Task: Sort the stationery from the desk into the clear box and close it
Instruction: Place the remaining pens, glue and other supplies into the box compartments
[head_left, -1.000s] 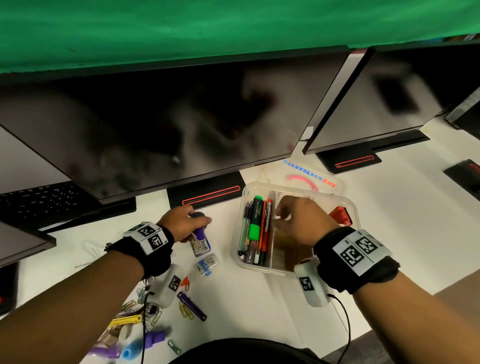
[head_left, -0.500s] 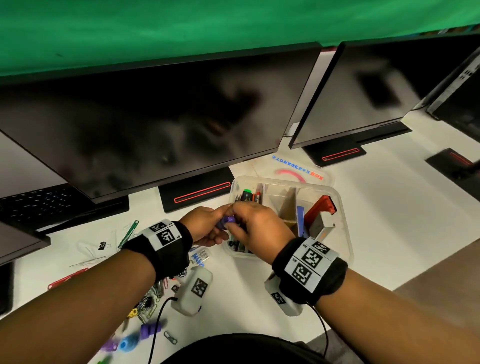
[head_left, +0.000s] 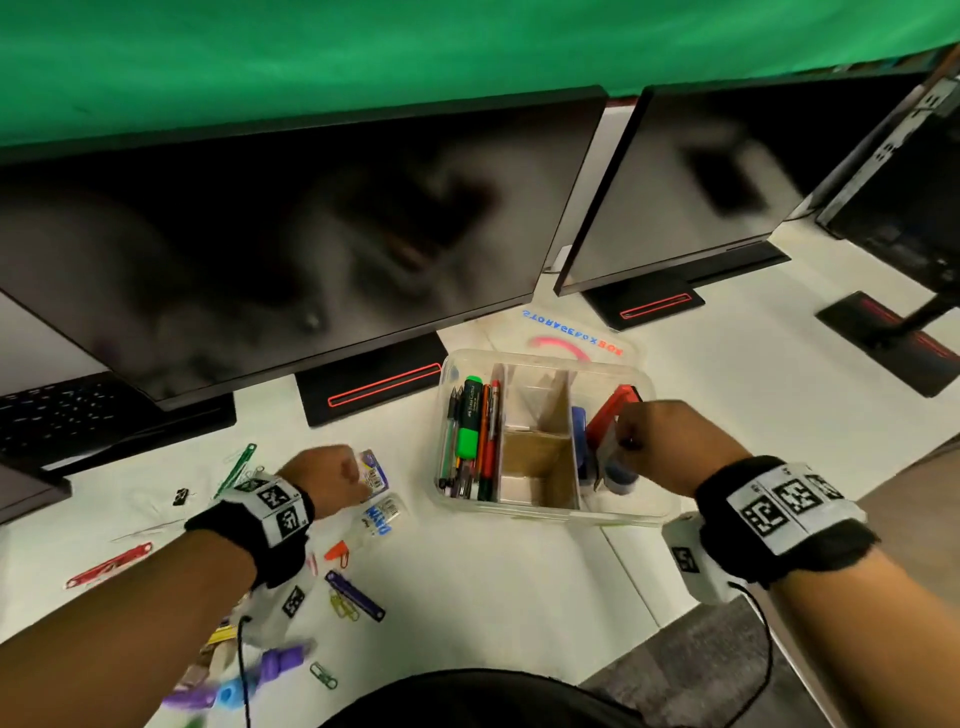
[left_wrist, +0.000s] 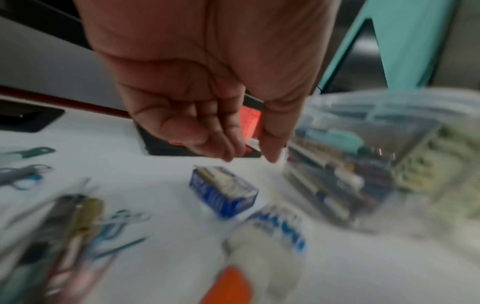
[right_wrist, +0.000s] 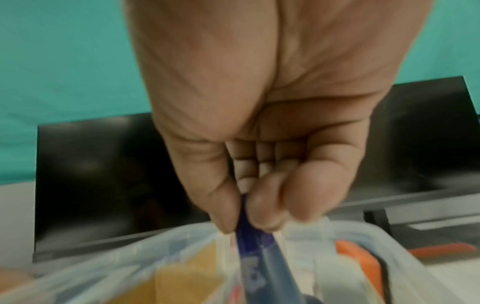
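Note:
The clear box (head_left: 550, 514) stands open on the white desk, with pens (head_left: 470, 431) in its left compartment and a red stapler (head_left: 613, 410) in its right one. My right hand (head_left: 623, 441) pinches a small blue bottle (head_left: 615, 470) by its top, low in the right compartment. The right wrist view shows thumb and finger of that hand (right_wrist: 245, 226) on the blue bottle (right_wrist: 255, 251). My left hand (head_left: 353, 478) hovers with relaxed fingers, holding nothing, just above a blue staple box (head_left: 375, 470). In the left wrist view this hand (left_wrist: 249, 160) hangs over the staple box (left_wrist: 223, 191).
A white glue bottle (head_left: 376, 519) with an orange cap lies near the left hand. Paper clips, a purple clip (head_left: 356, 595) and a red item (head_left: 109, 564) are scattered left. The box lid (head_left: 571, 338) lies behind the box. Monitors and their stands (head_left: 374, 387) line the back.
The small blue bottle passed from my left hand to my right, which carried it into the box's right compartment. My left hand moved back over the loose items on the desk.

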